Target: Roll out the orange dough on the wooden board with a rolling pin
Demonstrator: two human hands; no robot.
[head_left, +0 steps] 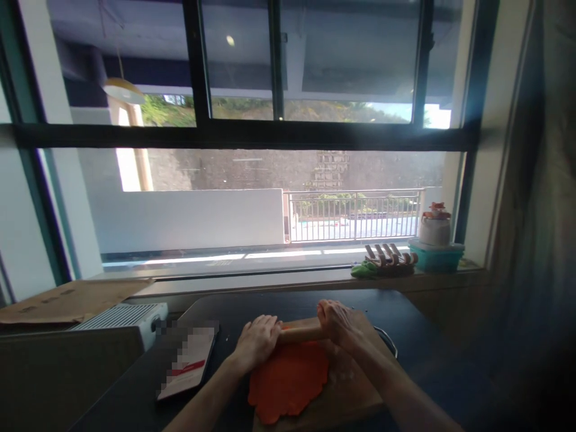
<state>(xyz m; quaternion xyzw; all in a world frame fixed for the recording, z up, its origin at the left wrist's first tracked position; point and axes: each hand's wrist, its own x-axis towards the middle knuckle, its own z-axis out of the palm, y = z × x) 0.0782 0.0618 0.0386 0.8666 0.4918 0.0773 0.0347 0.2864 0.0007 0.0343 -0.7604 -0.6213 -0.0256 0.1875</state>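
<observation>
A wooden rolling pin (300, 335) lies crosswise over the far part of a flat orange sheet of dough or clay (288, 378); which of the two it is I cannot tell. My left hand (260, 339) rests on the pin's left end, fingers together and curved over it. Around the right end wraps my right hand (336, 321), its fingers closed. The sheet has an uneven, wavy near edge and spreads over the left part of a wooden board (355, 384). Both hands partly hide the pin's ends.
The board sits on a dark table (234, 306). A tablet or folder (191, 366), partly blurred out, lies to the left. Beyond it are a radiator (135, 315) and flat cardboard (67, 300). On the windowsill stand a teal box (435, 258), a white jar (435, 231) and a slatted rack (391, 261).
</observation>
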